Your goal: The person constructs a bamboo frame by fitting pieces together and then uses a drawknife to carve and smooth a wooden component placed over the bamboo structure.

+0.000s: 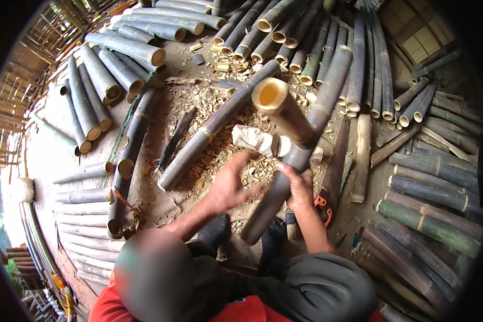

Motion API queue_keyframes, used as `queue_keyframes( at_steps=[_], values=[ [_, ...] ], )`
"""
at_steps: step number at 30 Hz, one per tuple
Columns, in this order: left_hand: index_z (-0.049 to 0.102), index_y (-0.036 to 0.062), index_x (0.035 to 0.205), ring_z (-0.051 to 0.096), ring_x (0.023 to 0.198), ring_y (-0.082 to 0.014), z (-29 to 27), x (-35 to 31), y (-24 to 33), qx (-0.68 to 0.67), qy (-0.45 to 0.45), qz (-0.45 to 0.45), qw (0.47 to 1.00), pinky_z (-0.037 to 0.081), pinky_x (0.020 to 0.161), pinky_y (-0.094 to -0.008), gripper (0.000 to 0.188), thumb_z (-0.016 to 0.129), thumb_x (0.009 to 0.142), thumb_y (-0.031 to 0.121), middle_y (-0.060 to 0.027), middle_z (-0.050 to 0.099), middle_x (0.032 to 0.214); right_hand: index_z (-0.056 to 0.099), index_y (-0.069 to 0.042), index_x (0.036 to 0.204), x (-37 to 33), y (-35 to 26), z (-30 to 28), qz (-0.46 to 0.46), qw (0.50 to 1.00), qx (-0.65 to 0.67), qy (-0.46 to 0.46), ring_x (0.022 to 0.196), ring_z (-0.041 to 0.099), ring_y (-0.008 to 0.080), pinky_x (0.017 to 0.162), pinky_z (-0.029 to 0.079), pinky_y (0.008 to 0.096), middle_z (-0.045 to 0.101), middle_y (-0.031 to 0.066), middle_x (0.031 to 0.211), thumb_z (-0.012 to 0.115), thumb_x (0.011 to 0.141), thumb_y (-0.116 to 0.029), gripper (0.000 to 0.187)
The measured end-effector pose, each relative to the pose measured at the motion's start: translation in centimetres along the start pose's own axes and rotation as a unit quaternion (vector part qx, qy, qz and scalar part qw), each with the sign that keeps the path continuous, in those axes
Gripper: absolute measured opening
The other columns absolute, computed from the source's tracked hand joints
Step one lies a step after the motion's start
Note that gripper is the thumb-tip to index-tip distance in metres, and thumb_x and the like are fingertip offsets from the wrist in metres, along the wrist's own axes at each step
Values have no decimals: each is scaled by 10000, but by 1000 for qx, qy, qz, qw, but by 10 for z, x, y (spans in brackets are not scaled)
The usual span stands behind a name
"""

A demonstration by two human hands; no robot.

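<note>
My right hand (300,188) is wrapped round the lower part of a long dark bamboo pole (327,96), which slants from between my feet up to the far right. A shorter bamboo piece (287,112) juts from the pole's side, its pale hollow end facing up; its lower end meets the pole. To the left of the pole, my left hand (233,185) hovers with fingers apart and partly smeared by motion, holding nothing. Beyond it, a pale chopped wood block (252,138) lies on the ground among shavings. Another bamboo pole (220,123) rests diagonally behind my left hand.
Cut bamboo lengths (129,48) are laid out at the far left, with more poles (306,48) at the back and a stack (434,214) on the right. A handsaw-like tool with an orange handle (323,206) lies beside my right forearm. A dark narrow object (177,137) lies left.
</note>
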State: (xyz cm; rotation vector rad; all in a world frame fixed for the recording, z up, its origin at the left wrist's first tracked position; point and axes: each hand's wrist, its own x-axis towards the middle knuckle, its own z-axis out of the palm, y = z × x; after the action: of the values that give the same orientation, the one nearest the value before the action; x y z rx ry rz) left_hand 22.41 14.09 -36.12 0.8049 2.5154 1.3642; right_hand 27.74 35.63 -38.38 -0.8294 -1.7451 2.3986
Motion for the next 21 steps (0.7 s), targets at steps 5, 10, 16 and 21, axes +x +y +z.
queue_keyframes(
  at_steps=[5,10,16,21],
  values=[
    [555,-3,1317,625,1170,-362,-43,43,-121,325,52,-269,905,532,1008,-532,788,910,681,299,-216,649,1210,614,8,1108,3,4,-50,80,990,114,24,843,693,259,810,611,422,666,114,944,764,804,-291,451],
    [653,19,1014,703,935,-354,-66,24,-165,166,76,-269,946,562,846,-456,539,865,622,322,-194,718,977,621,-20,1119,32,6,-89,116,984,99,88,821,676,284,787,586,445,650,125,933,754,752,-344,507],
    [678,-72,1169,703,813,-184,-32,34,-78,-242,44,-234,941,603,720,-341,546,819,720,206,-137,741,948,618,-11,1147,85,5,-141,3,994,7,113,852,639,268,780,554,484,613,113,1026,815,695,-282,563],
    [570,-29,1316,681,913,-204,56,9,-48,-467,13,-269,842,606,833,-372,608,808,783,140,-107,687,1055,652,15,1054,85,-3,-99,37,997,-45,49,826,631,245,747,538,445,633,116,948,809,687,-267,488]
  ],
)
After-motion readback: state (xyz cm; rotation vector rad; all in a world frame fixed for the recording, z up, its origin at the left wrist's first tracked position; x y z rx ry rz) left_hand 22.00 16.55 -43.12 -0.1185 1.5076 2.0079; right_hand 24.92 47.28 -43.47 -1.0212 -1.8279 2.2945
